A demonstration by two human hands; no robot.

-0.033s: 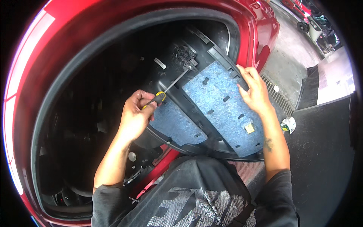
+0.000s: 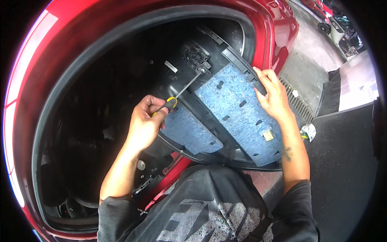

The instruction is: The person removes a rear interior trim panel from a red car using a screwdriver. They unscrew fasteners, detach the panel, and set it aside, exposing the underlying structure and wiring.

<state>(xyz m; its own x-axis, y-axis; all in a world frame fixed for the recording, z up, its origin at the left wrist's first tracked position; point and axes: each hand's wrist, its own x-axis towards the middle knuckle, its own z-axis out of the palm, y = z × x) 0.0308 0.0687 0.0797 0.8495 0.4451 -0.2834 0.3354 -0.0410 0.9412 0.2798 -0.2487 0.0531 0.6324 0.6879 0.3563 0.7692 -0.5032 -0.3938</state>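
My left hand (image 2: 147,119) is closed round the grey and yellow handle of a screwdriver (image 2: 186,86). Its thin metal shaft points up and to the right. The tip meets a small black plastic fitting (image 2: 198,58), which is attached to the dark surface behind. With my right hand (image 2: 274,94) I grip the upper right edge of a black plastic trim panel (image 2: 217,131), thumb on the near side and fingers over the rim. Blue felt padding (image 2: 238,109) with dark slots and a yellow patch covers much of the panel's facing side.
A red car body (image 2: 278,24) with a black rubber seal (image 2: 72,72) frames the dark opening around my work. A small light strip (image 2: 171,67) lies left of the fitting. On the right are a floor grate (image 2: 300,103), a crumpled wrapper (image 2: 308,132) and a dark board (image 2: 342,169).
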